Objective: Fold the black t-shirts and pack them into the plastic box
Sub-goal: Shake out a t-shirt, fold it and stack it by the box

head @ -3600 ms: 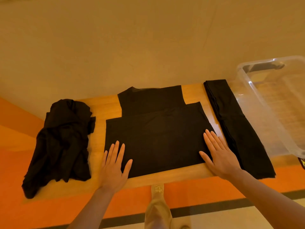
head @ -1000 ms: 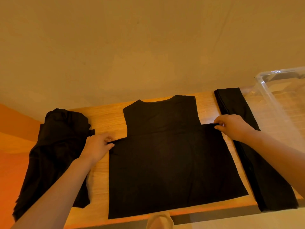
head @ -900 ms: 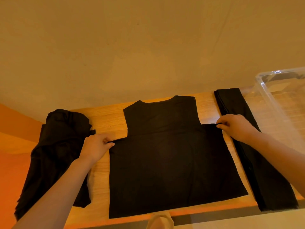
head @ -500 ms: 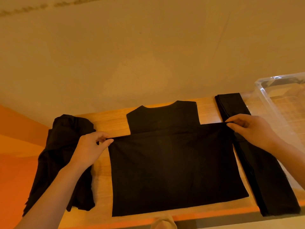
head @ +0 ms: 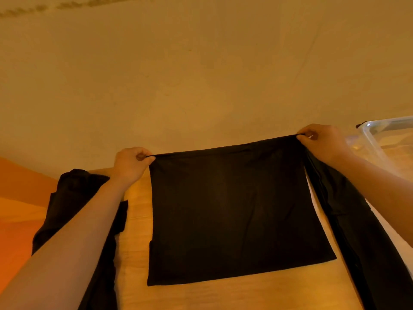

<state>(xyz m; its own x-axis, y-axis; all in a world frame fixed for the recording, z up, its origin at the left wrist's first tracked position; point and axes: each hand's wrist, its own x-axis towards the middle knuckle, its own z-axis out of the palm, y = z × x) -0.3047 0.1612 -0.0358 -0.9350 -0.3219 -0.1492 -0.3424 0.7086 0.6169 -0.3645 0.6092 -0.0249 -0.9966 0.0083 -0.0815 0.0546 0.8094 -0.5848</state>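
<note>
Head view: left hand (head: 130, 165) and right hand (head: 321, 142) pinch the black t-shirt (head: 234, 211) fold's corners, lifted mid-tabletop; next, lay it evenly toward the near edge.

One head view only, we're looking forward and down from above the wooden table (head: 138, 220), close in over it, facing the beige wall (head: 201, 63) behind, our forearms reaching in from the bottom corners, plastic box (head: 371, 133) cut off at right
</note>
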